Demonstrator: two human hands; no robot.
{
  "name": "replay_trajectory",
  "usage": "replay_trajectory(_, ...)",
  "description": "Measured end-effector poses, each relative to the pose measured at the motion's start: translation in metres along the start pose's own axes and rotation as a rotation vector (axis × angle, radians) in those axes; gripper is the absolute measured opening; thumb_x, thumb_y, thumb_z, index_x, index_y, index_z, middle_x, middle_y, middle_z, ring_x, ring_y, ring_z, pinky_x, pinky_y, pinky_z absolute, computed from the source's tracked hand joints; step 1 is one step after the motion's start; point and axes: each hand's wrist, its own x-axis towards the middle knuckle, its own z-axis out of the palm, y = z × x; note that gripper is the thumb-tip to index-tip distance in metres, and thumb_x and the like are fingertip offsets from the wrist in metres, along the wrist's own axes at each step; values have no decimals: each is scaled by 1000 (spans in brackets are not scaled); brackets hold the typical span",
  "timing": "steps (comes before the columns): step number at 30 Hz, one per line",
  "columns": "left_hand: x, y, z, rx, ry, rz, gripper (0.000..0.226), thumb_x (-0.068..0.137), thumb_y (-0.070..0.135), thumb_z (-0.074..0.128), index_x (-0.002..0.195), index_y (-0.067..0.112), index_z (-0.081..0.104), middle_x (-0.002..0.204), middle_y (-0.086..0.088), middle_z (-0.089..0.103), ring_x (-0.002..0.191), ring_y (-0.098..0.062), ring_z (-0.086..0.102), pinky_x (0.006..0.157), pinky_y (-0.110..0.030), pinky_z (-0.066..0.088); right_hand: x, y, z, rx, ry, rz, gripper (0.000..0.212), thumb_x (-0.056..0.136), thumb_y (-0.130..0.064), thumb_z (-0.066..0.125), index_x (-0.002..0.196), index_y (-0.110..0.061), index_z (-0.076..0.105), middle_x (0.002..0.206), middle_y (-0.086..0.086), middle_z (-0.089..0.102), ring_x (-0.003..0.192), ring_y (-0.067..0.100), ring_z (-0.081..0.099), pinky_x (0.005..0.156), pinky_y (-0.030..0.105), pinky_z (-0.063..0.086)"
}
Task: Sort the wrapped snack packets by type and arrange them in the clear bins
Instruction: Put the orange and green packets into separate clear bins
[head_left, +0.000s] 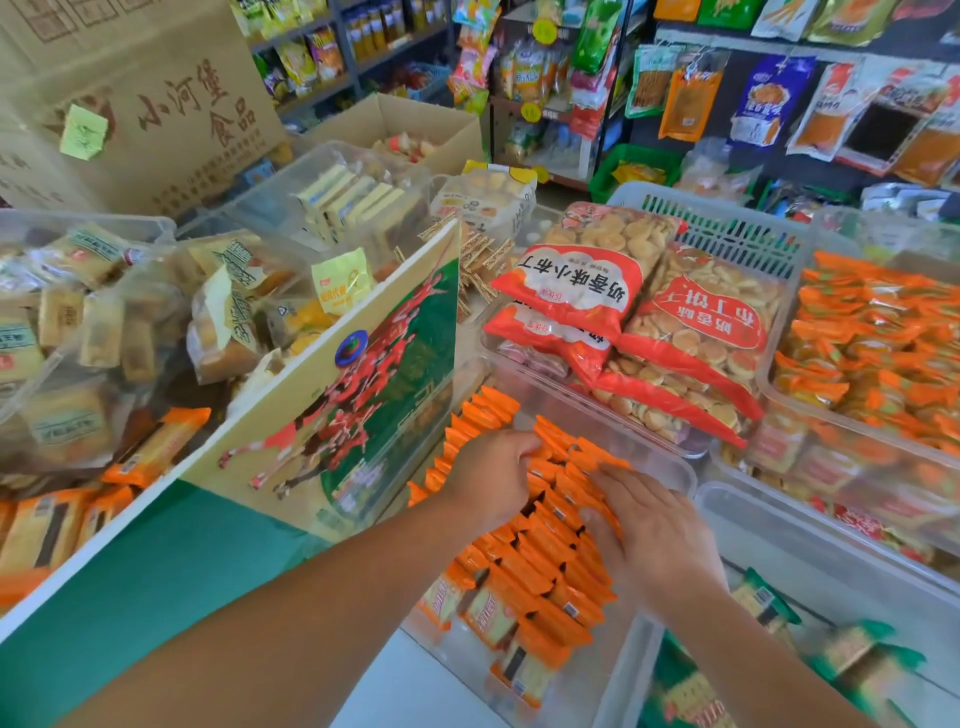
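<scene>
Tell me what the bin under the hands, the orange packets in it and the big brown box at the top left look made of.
The bin looks like rigid clear plastic: glossy, see-through walls show the packets inside. The orange packets seem thin shiny plastic film, with crimped ends and highlights. The big box is likely matt brown cardboard, printed with dark characters.

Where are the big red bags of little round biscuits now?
The red biscuit bags lie stacked right of centre in the head view, in a clear bin just beyond the orange packets.
</scene>
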Motion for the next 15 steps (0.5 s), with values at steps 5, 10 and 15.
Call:
replay_trajectory(5,-21,-9,-23,-55,-35,99,43,107,3,44,146,16,57,162,0,40,150,-17,33,122,-30,32,-1,-1,-3,-19,-33,-1,73,98,-69,13,146,-31,54,148,-11,55,138,12,49,114,37,39)
replay_trajectory(10,-30,-28,-46,-28,218,-103,39,105,7,47,140,17,62,145,-4,60,133,-26,55,107,-42,50,-1,-5,-9,-23,-60,15,77,97,-70,9,146,-31,54,149,-12,54,140,12,47,115,36,38)
replay_trajectory(15,-54,-39,-45,-125,-111,-161,52,108,3,37,157,20,40,169,5,22,157,-14,14,124,-27,16,0,-7,-13,-76,-116,-5,91,85,-74,-10,155,-41,37,162,-19,32,152,6,24,121,30,21)
